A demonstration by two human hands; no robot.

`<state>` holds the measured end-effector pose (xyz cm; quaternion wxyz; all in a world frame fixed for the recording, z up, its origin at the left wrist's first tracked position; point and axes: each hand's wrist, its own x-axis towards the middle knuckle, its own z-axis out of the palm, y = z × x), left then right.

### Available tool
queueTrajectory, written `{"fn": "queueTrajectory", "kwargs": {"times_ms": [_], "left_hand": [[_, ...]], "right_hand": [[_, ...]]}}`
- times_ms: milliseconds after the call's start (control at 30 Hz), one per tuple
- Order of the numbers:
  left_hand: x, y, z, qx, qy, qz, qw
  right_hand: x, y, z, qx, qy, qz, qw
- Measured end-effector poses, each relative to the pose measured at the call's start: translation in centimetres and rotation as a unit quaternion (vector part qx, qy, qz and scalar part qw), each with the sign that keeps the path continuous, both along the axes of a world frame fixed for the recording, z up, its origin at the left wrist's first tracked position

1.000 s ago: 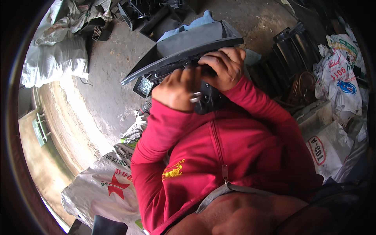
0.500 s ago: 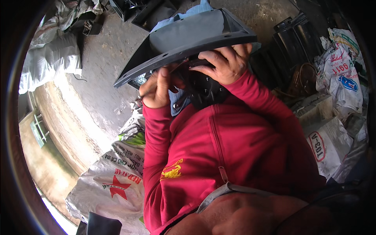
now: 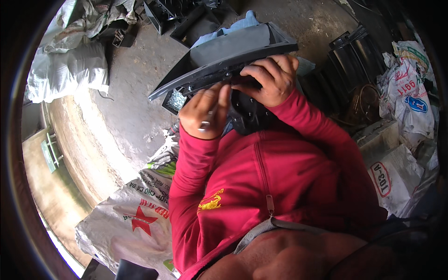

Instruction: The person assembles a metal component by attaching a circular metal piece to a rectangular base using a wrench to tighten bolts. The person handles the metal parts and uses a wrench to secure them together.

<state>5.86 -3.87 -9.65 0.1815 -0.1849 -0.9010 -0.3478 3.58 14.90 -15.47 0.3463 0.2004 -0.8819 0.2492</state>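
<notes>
A large dark grey plastic housing with a flat flange is tilted over my lap, its near edge toward me. Small shiny fasteners show along the flange's underside. My left hand, wearing a ring, has its fingers pinched together against the near edge; what lies between the fingertips is hidden. At the right part of the same edge, my right hand is closed with curled fingers, its thumb pointing toward the left fingertips. Below the hands sits a black piece dotted with several small shiny spots.
A small black box of shiny metal bits stands just left of my left hand. Black plastic parts are stacked at the right, beside white sacks. More black parts lie on the far floor. A printed white sack lies at lower left.
My left hand has moved right along the edge, closer to my right hand, and turned so its back shows. The housing has shifted slightly, uncovering fasteners and the box of metal bits.
</notes>
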Motion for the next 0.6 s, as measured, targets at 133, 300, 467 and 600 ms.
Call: {"fn": "queueTrajectory", "kwargs": {"times_ms": [133,300,467,600], "left_hand": [[-0.9,1.5,2.1,-0.251,-0.023,-0.06,0.966],[-1.6,2.1,1.7,-0.209,-0.007,-0.061,0.976],[-0.6,0.1,-2.5,0.054,-0.014,-0.023,0.998],[0.2,-1.9,-3.9,0.33,-0.299,0.0,0.895]], "right_hand": [[-0.1,-0.2,0.0,-0.006,-0.008,0.011,1.0],[-0.2,0.6,-1.7,-0.013,0.008,-0.012,1.0],[-0.2,0.3,-1.2,0.022,0.013,-0.018,1.0],[-0.2,0.5,-1.9,0.032,0.012,-0.022,0.999]]}}
